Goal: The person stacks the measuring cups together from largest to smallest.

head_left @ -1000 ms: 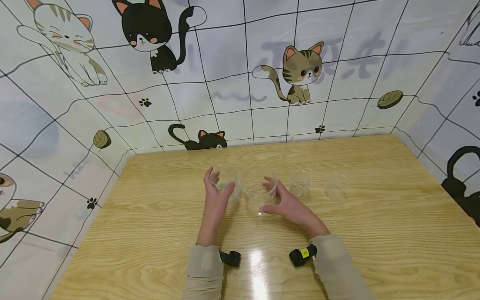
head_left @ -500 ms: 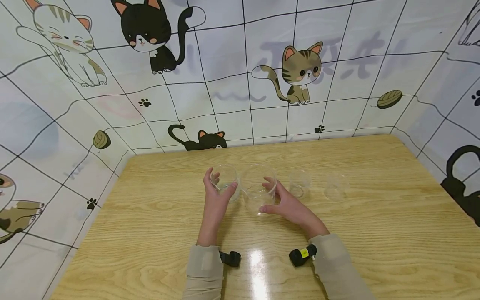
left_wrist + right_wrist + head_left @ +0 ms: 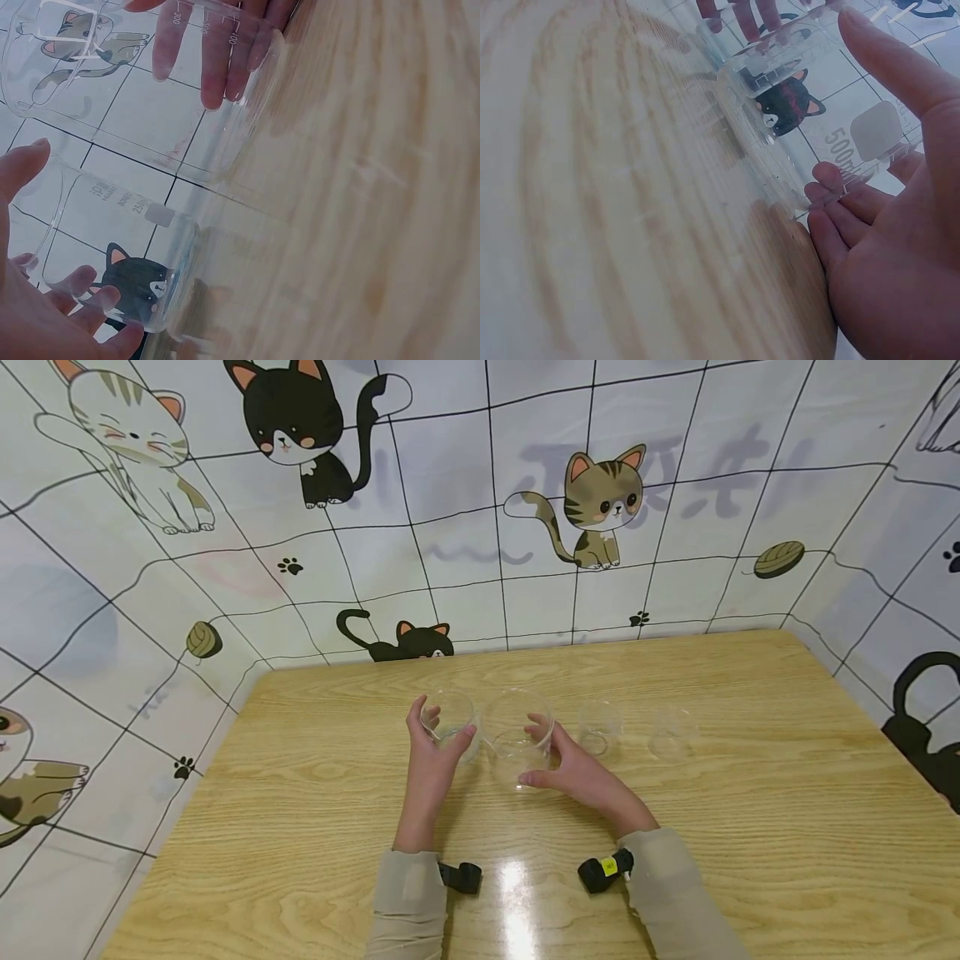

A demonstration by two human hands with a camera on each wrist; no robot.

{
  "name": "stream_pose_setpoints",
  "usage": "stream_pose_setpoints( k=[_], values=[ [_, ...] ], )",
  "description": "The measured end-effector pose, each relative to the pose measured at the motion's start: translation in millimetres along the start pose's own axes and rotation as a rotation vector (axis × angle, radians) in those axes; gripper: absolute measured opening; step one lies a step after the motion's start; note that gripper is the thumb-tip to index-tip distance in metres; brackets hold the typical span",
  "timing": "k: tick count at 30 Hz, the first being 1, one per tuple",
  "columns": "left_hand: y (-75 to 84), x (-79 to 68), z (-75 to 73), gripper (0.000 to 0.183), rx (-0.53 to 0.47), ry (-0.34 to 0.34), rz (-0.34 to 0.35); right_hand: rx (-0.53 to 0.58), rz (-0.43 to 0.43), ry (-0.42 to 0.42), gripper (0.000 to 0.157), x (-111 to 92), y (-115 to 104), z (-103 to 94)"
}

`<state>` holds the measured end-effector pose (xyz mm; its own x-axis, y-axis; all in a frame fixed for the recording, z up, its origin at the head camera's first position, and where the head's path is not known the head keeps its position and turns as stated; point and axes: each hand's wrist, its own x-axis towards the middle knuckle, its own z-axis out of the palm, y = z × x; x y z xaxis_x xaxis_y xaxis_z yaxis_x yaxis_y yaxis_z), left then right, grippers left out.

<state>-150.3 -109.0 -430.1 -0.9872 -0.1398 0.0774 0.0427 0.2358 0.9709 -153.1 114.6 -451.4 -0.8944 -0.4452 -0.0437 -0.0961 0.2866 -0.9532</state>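
My left hand [image 3: 433, 750] grips a clear glass beaker [image 3: 450, 703], its thumb on one side and its fingers curled round the other. In the left wrist view that beaker [image 3: 112, 206] bears a 250 ml mark. Just right of it, my right hand [image 3: 577, 768] holds a larger clear beaker [image 3: 513, 739] between thumb and fingers. A 500 ml mark shows on this beaker [image 3: 832, 120] in the right wrist view. Both beakers stand upright, side by side, on the wooden table; whether their walls touch I cannot tell.
Two smaller clear glass vessels [image 3: 600, 727] stand in line to the right of the large beaker, the farther one a faint glass vessel [image 3: 672, 735]. The wooden table [image 3: 750, 827] ends at a cat-patterned wall cloth [image 3: 465, 552] behind and at both sides.
Both hands keep their hold on the two beakers. The large beaker and the left thumb have shifted only very slightly; nothing else has visibly moved.
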Motion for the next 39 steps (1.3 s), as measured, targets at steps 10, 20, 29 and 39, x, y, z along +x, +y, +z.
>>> stream_pose_setpoints(
  k=[10, 20, 29, 39],
  values=[
    [-1.8, 0.0, 0.1, 0.089, 0.0, -0.002, -0.008, 0.008, 0.035, -0.037, 0.082, -13.8, -34.4, -2.1],
    [-1.7, 0.1, 0.1, 0.09, -0.011, -0.004, 0.01, -0.002, 0.041, -0.027, 0.084, -14.5, -35.9, -2.5],
    [-2.3, -0.1, 1.0, 0.084, 0.001, 0.003, 0.005, 0.018, 0.044, -0.028, 0.084, -16.6, -39.3, -2.7],
    [-2.5, 0.3, 2.4, 0.085, 0.012, -0.009, -0.001, 0.016, 0.04, -0.025, 0.084, -17.3, -38.2, -2.9]
  ],
)
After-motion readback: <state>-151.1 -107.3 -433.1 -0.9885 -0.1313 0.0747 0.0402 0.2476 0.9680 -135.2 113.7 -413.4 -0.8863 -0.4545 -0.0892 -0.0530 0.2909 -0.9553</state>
